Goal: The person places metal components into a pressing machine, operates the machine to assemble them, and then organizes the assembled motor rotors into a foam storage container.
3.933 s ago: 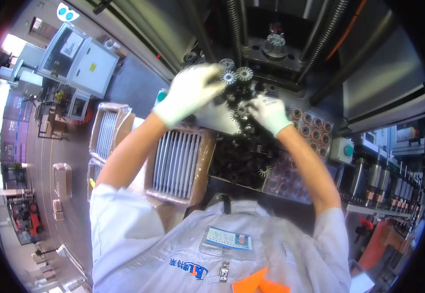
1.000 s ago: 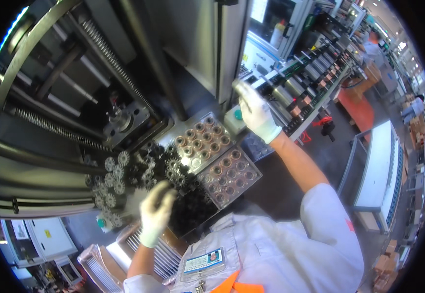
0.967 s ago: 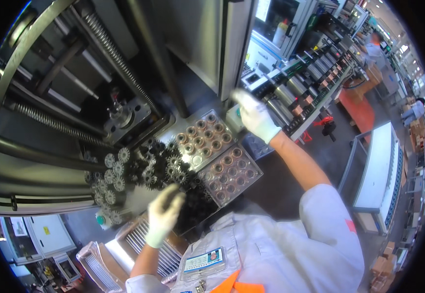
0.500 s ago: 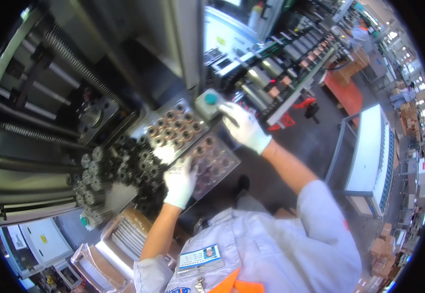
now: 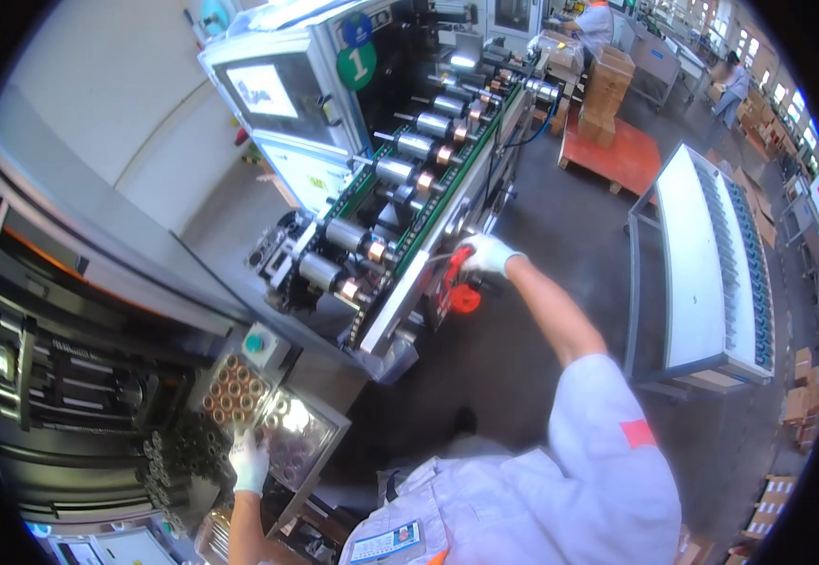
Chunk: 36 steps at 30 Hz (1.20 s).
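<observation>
My left hand (image 5: 249, 462), in a white glove, rests at the near edge of a tray of copper-coloured rings (image 5: 234, 388). Its fingers point toward the rings, loosely stretched, with nothing seen in them. Beside it, a metal plate (image 5: 320, 426) with more round parts joins the tray. Out to the right, my gloved right hand (image 5: 488, 254) has its fingers curled over a red object (image 5: 454, 282) by the end of the conveyor (image 5: 400, 292). The red object is blurred and partly covered by the hand, so its kind cannot be told.
Metal cylinders with copper ends (image 5: 323, 273) line the conveyor. A green button box (image 5: 257, 343) stands behind the tray. Dark gears (image 5: 160, 471) are heaped left of my left hand. A white slanted rack (image 5: 697, 273) and a red pallet (image 5: 612, 158) with cartons stand at right.
The view has swung toward the conveyor. My right hand has gone from beside the green button to the red object. My left hand is still at the ring tray.
</observation>
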Tool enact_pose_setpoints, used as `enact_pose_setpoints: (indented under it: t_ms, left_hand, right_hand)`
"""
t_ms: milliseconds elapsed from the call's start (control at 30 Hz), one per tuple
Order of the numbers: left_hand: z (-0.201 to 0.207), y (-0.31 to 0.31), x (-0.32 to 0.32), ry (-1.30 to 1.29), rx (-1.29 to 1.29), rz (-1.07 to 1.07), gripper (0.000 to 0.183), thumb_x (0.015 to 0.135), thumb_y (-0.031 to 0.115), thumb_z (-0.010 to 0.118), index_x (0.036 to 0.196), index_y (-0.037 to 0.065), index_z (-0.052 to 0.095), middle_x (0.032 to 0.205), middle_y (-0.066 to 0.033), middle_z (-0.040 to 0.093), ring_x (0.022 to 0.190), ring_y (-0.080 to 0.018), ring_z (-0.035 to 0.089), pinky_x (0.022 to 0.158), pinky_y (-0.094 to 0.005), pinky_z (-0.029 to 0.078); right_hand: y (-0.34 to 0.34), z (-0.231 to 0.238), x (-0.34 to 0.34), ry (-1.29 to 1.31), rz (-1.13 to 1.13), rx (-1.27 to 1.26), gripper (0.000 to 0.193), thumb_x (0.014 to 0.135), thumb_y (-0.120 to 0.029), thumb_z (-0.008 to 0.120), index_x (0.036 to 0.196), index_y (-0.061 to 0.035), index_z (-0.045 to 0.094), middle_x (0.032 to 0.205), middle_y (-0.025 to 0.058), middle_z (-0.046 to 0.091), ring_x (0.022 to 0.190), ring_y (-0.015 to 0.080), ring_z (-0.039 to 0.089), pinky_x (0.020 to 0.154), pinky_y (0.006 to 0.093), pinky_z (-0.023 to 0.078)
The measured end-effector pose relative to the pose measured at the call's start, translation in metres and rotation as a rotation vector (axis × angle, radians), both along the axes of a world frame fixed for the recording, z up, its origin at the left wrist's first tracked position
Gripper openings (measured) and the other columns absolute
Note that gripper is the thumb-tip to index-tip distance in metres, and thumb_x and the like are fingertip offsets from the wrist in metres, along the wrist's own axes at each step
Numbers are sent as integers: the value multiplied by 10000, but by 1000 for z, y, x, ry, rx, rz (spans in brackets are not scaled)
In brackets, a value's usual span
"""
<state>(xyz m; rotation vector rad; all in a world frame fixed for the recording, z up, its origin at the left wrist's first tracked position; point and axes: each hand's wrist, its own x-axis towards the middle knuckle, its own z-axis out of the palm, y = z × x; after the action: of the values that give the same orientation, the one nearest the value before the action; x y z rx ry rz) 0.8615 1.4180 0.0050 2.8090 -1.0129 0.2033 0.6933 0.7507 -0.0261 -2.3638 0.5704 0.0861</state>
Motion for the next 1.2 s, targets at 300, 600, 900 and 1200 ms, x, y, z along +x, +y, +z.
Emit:
enact_pose_setpoints:
  t_ms: [300, 600, 900, 1200]
  left_hand:
    - [109, -83, -38, 652, -840, 368, 191, 996, 166, 646, 1013, -23, 632, 907, -52, 678, 796, -103, 632, 783, -262, 531]
    - [82, -236, 6, 1126, -1316, 107, 181, 950, 161, 721, 1033, 9, 668, 1009, -76, 715, 847, -160, 702, 809, -314, 597]
    - [94, -386, 4, 1340, -1216, -236, 337, 887, 198, 793, 1092, -47, 683, 1061, -107, 721, 909, -195, 709, 843, -355, 601]
    - [67, -520, -31, 1024, -1131, 31, 415, 908, 313, 776, 1077, -54, 681, 939, -80, 708, 799, -155, 686, 713, -289, 578]
  right_hand:
    - [-68, 40, -69, -1301, -782, 838, 269, 982, -246, 659, 1185, -76, 610, 968, -5, 645, 912, 122, 624, 881, 307, 518]
    - [-113, 106, -123, -262, -871, -70, 443, 934, -425, 640, 1199, -78, 572, 962, 191, 701, 906, 348, 693, 796, 426, 527]
    - [-212, 122, -161, -355, -817, -56, 358, 938, -316, 673, 1193, -81, 584, 792, 28, 620, 654, 116, 600, 582, 319, 489]
    - [-453, 97, -115, -409, -727, 19, 361, 945, -318, 670, 1184, -64, 575, 739, 11, 585, 567, 105, 548, 520, 298, 456]
